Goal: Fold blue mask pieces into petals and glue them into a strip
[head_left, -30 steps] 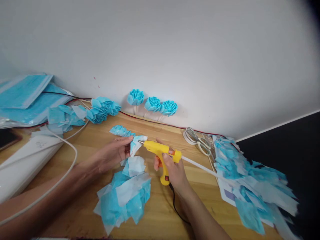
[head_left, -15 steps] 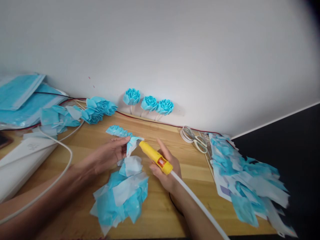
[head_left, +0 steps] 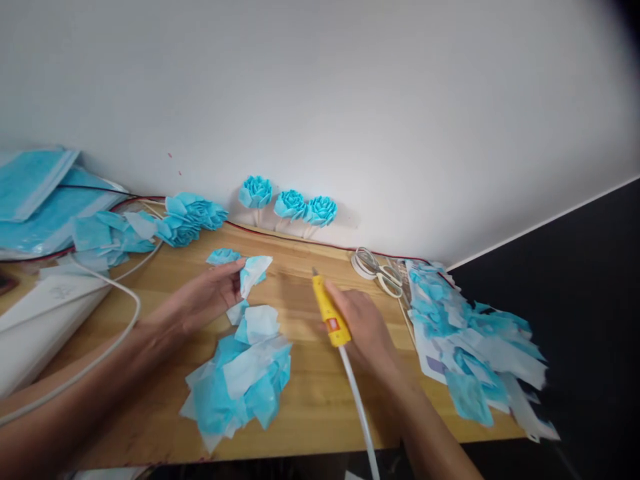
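1. Two bare hands are at work over the wooden worktop [head_left: 325, 417], well apart from each other.
2. The left hand [head_left: 220, 290] is pinched, thumb against fingers, on a blue-and-white piece [head_left: 254, 272], raised near the middle of the worktop. A ruffled blue strip [head_left: 223, 256] shows just beyond that hand; I can't tell whether they touch.
3. The right hand [head_left: 360, 323] is wrapped around a yellow glue gun [head_left: 327, 310], its grip hidden from me. The nozzle points to the far side, clear of the piece, and a long white glue stick [head_left: 357, 400] trails from the near end.
4. On the near side, below the left hand, lies a loose pile of cut squares [head_left: 240, 387].
5. Three blue flowers [head_left: 290, 205] stand on pale stems along the far wall [head_left: 350, 100]; more blue blooms [head_left: 190, 217] are bunched to their left.
6. Far right are scissors [head_left: 389, 280], with a heap of scraps [head_left: 475, 360] farther right.
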The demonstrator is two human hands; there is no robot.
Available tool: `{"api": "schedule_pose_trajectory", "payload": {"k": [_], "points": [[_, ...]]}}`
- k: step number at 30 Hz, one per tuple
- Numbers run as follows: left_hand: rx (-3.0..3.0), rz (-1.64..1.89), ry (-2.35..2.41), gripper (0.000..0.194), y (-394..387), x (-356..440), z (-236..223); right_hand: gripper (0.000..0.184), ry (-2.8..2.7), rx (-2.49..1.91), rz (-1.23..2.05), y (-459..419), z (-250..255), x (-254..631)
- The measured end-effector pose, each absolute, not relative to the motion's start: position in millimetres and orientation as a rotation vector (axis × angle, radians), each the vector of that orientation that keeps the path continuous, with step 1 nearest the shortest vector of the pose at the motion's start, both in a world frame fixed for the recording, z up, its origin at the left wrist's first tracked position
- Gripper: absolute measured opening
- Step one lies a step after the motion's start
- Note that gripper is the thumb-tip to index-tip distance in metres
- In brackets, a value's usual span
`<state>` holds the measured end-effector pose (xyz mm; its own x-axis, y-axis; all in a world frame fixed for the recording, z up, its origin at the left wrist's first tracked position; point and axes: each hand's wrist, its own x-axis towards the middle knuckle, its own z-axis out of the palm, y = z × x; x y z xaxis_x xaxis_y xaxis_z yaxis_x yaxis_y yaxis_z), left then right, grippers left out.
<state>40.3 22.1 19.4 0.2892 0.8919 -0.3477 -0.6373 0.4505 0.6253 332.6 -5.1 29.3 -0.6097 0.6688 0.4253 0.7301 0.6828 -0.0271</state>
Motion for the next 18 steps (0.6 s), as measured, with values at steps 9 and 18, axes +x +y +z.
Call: {"api": "schedule_pose_trajectory", "payload": {"k": [9,18], "points": [[0.485,1.114,0.767,0.008,16.6,47.5,22.9,0.068,-2.638,-1.732,0.004,13.4,34.3,463.9],[0.789,1.121,0.822,0.022,12.3,49.6,8.2,0.066,-1.788,-1.129,1.282,17.0,52.0,291.7]]}}
